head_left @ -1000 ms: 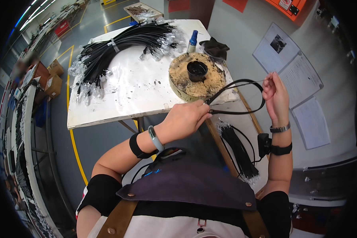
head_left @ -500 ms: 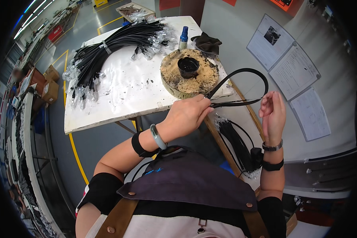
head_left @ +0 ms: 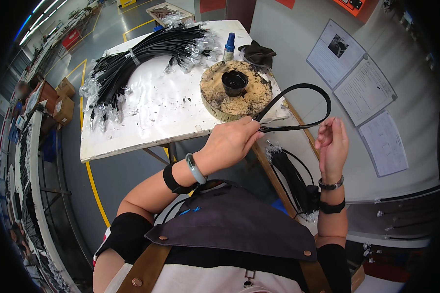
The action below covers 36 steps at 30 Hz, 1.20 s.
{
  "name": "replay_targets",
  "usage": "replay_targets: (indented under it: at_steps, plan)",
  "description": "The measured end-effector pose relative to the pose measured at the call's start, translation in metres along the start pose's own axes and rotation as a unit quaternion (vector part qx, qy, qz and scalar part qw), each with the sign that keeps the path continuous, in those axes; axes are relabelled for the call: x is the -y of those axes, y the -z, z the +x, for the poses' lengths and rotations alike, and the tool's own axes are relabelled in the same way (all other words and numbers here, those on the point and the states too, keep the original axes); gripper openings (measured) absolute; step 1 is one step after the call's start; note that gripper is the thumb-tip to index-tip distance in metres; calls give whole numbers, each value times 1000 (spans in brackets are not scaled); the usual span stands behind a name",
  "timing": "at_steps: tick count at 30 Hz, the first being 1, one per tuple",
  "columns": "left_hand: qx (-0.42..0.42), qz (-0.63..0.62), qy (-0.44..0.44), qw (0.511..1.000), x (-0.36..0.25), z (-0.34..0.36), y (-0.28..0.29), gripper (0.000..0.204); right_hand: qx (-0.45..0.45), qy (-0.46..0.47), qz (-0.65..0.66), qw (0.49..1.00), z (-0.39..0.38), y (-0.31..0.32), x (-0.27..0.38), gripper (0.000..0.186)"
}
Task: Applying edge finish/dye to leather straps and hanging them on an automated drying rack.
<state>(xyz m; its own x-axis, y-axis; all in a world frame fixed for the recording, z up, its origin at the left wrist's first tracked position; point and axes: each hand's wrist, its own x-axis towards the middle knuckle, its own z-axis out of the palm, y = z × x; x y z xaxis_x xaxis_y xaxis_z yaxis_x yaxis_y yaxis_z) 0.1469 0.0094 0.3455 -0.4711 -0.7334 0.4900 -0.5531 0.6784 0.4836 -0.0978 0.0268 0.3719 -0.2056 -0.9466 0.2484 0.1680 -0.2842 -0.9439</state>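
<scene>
My left hand (head_left: 235, 140) is closed on the two ends of a black strap (head_left: 322, 93), which looks like a bag handle and arches to the right in a loop. The gripped ends are partly hidden behind my fingers. Beside the loop's right-hand bend, my right hand (head_left: 333, 146) is raised with its fingers curled together. Whatever they may hold is too small to make out. Beyond my left hand, a small black cup (head_left: 234, 83) with dark contents stands on a round, stained tan block (head_left: 211, 97).
A bundle of black straps (head_left: 127, 68) with clear-wrapped ends lies on the white table (head_left: 151, 117). A blue-capped bottle (head_left: 229, 48) and dark cloth (head_left: 259, 52) stand behind the block. More black straps (head_left: 289, 180) lie below my right hand. Papers (head_left: 364, 88) hang on the right wall.
My right hand has moved slightly down, its fingers curling more. The thin line seen earlier between the strap and that hand no longer shows. My left hand keeps its grip.
</scene>
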Motion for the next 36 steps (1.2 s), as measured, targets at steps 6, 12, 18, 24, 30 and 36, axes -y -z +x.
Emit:
replay_targets:
  at_steps: [6, 12, 18, 24, 30, 36]
  plan:
    - [-4, -3, -2, 1000, 1, 0, -1, 17, -21, 12, -3, 1000, -4, 3, -1, 27]
    - [-7, -3, -2, 1000, 0, 1, 0, 17, -22, 34, -19, 999, -3, 6, 3, 28]
    - [1, -6, 4, 1000, 2, 2, 0, 17, -21, 42, -16, 999, -1, 5, 9, 28]
    - [29, -41, 38, 998, 3, -6, 10, 22, 29, 58, 107, 992, 30, 6, 28, 27]
    - [168, -374, 253, 876, 5, -45, 19, 34, 93, 88, -49, 991, 98, -39, 14, 25]
    - [159, -662, 412, 606, 15, -81, 23, 29, 209, 74, -139, 965, 138, -90, -31, 28]
